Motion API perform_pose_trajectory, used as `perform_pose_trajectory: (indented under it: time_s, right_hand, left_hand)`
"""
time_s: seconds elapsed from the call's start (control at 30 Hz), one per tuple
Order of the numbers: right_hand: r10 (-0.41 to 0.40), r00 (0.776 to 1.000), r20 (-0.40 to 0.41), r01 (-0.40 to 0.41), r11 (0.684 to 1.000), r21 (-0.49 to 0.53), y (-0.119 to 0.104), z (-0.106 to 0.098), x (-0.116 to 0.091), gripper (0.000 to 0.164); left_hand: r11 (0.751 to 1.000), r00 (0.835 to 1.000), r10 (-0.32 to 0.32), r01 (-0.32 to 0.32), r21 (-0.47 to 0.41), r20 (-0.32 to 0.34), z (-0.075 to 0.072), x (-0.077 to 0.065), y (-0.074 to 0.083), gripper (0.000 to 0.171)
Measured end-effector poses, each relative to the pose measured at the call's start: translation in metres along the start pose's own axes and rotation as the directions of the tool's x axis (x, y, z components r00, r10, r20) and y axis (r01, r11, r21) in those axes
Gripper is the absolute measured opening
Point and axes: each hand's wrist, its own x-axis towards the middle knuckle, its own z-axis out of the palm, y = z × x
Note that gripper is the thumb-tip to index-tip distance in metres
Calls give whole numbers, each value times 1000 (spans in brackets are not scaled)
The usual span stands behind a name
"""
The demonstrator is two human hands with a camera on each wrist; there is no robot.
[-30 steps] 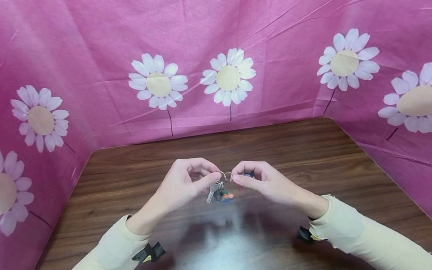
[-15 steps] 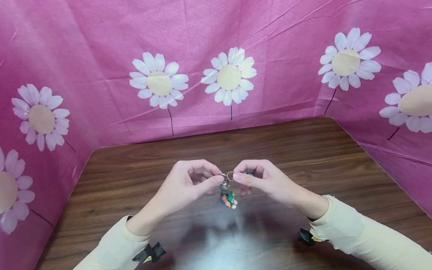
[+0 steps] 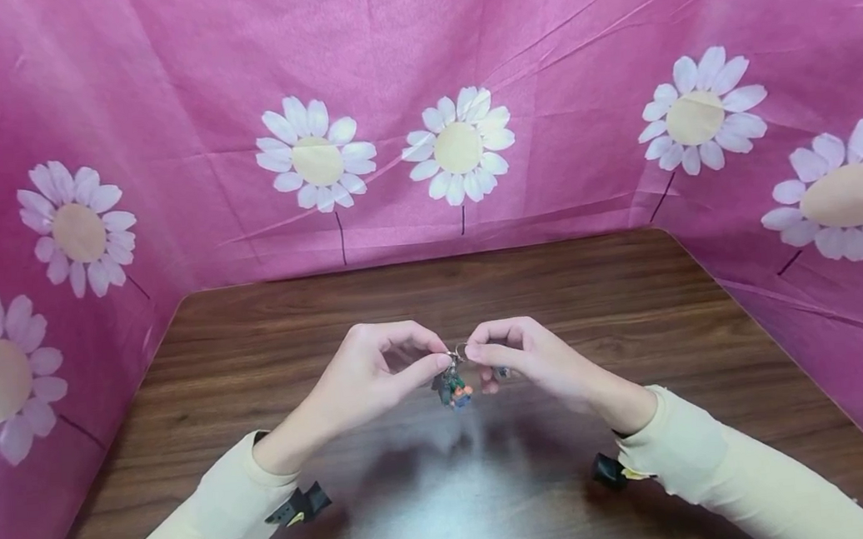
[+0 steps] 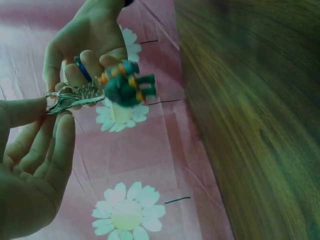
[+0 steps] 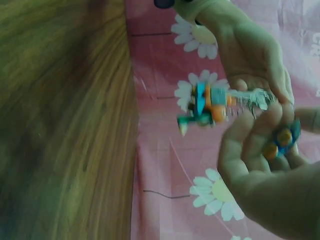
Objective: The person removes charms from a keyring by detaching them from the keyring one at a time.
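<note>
Above table (image 3: 553, 282), silvery keys (image 4: 80, 102), green-and-orange figure (image 4: 124, 89), left grip (image 3: 378, 372) and right grip (image 3: 531, 356) pinching metal rings (image 3: 457, 352)

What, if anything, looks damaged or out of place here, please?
Nothing looks spilled or broken; only the pink cloth is creased. The green figurine hangs over the table, between the left hand and right hand.

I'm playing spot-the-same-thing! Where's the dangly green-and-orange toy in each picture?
Head: the green-and-orange toy is below the middle, slightly right.
Left wrist: the green-and-orange toy is left of the middle, and higher.
Right wrist: the green-and-orange toy is right of the middle.
Shared landmark: the wooden table, on the left wrist picture's right side and the right wrist picture's left.
</note>
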Motion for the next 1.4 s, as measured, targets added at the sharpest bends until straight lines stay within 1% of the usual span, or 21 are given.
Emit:
perform_pose_trajectory:
  time_s: [0.07, 0.13, 0.3, 0.43, 0.57, 0.7, 0.83, 0.9, 1.0, 1.1, 1.23, 1.33, 1.4]
  right_hand:
    - [2, 1000, 24, -2, 1000, 7, -1, -2, 1, 20]
    - [-7, 999, 48, 8, 1000, -12, -1, -4, 3, 20]
    - [-64, 994, 88, 74, 991, -113, 0, -4, 3, 14]
    - [-85, 994, 74, 94, 988, -123, -1, -2, 2, 11]
    - [-76, 997, 26, 78, 990, -115, -3, 0, 1, 9]
    - [-52, 999, -5, 52, 994, -98, -4, 1, 3, 11]
    - [1, 1000, -19, -3, 998, -65, -3, 2, 6, 14]
    - [33, 999, -20, -34, 999, -34, -2, 3, 7, 19]
    - [63, 998, -14, -63, 998, 4, -1, 5, 10, 26]
    - [71, 997, -4, -71, 997, 13, 0, 5, 10, 23]
    - [20, 999, 31, -20, 1000, -11, 3, 3, 8, 16]
    - [-31, 998, 46, 32, 999, -14, 6, 2, 7, 14]
    - [-46, 998, 36, 46, 999, -1, 6, 2, 7, 14]
  left_hand:
    - [1000, 1000, 16, -16, 9, 4, 0, 0, -1, 6]
    - [999, 999, 37, -37, 22, 9, 0, 0, -2, 6]
    - [995, 997, 73, -73, 61, 7, 1, 1, -6, 6]
    - [996, 998, 63, -62, 72, -14, 1, 1, -5, 7]
    - [998, 999, 34, -33, 53, -18, 1, 1, -4, 6]
    - [999, 1000, 27, -27, 27, -6, 0, 1, -5, 6]
    - [999, 999, 34, -34, 14, 15, 0, 1, -7, 7]
    - [999, 999, 38, -38, 17, 19, 1, 0, -8, 6]
    - [998, 999, 41, -42, 36, 5, 2, 0, -10, 5]
    - [997, 999, 39, -36, 75, -35, 4, 0, -12, 4]
    - [996, 997, 22, -15, 87, -80, 6, 0, -13, 5]
    - [998, 996, -1, 5, 56, -84, 6, -1, -13, 6]
    - [999, 996, -20, 22, 28, -84, 6, -2, -14, 8]
